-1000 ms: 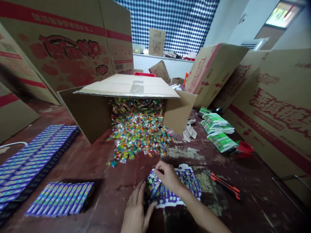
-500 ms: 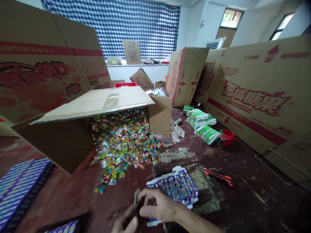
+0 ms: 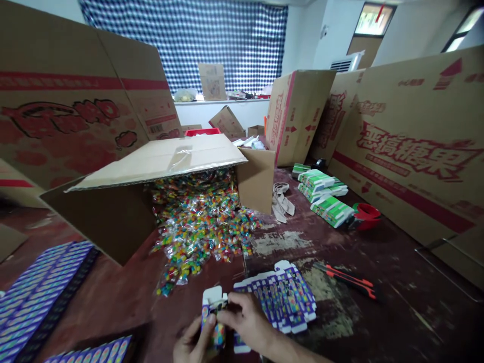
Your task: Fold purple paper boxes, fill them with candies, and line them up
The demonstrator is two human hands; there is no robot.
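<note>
A small purple carton (image 3: 218, 335) with raised white flaps is held low in the middle of the view. My left hand (image 3: 193, 342) grips it from the left, thumb on its front. My right hand (image 3: 247, 320) pinches at its upper right, by the flaps. Whether anything is inside the carton I cannot tell. Just right of my hands lies a spread of flat, unfolded purple cartons (image 3: 285, 297). Beyond the hands, clear bags of colourful candy (image 3: 200, 227) spill out of a cardboard box (image 3: 100, 217) lying on its side.
Rows of purple cartons (image 3: 49, 287) stand at the left, with more (image 3: 94, 353) at the bottom edge. An orange-and-black cutter (image 3: 350, 281) lies to the right. Green-and-white boxes (image 3: 333, 210), a red tape roll (image 3: 366, 214) and a cloth (image 3: 282, 201) are farther back. Large cartons (image 3: 412, 146) flank the table.
The carton, edge-on and blurred before, now shows its printed front and white flaps. Both hands are still on it. The view has shifted slightly left.
</note>
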